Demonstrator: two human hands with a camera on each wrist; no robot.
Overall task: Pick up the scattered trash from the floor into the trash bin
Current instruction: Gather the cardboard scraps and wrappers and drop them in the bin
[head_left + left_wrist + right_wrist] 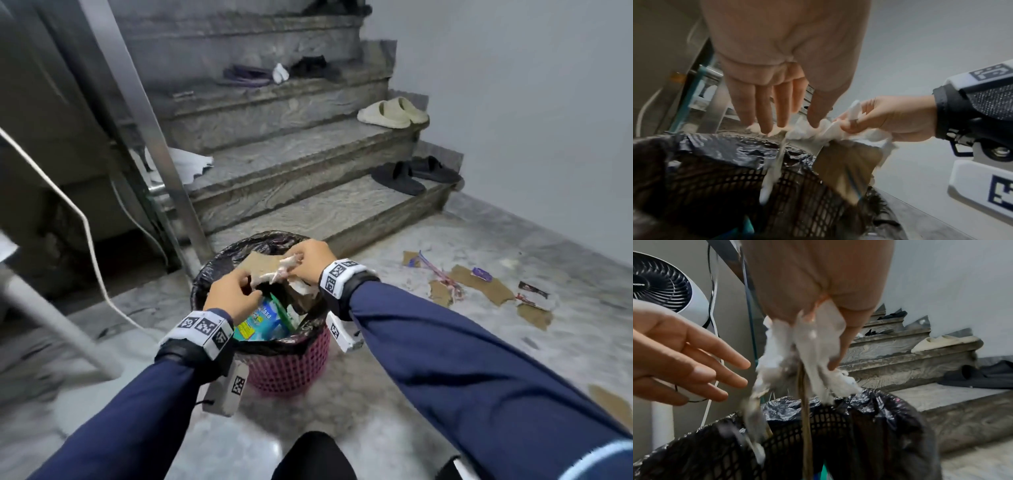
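A pink mesh trash bin [291, 373] with a black liner [725, 146] stands on the floor in front of me. Over its mouth my right hand [301, 260] pinches a crumpled white tissue [284, 269] together with torn brown cardboard [262, 263]. The right wrist view shows the tissue [777, 345] trailing down from the right hand [813, 337] toward the bin [818, 421]. My left hand [248, 286] hovers beside it with straight fingers; its fingertips [766, 129] are at the tissue [803, 133]. More cardboard scraps [479, 284] and wrappers [532, 289] lie on the floor to the right.
A blue-green package [263, 322] lies inside the bin. Stone stairs [308, 205] rise behind it, with slippers [394, 113] and sandals [414, 174] on the steps. A metal rail post [164, 154] and white cable [92, 246] stand left. A white fan [663, 285] is nearby.
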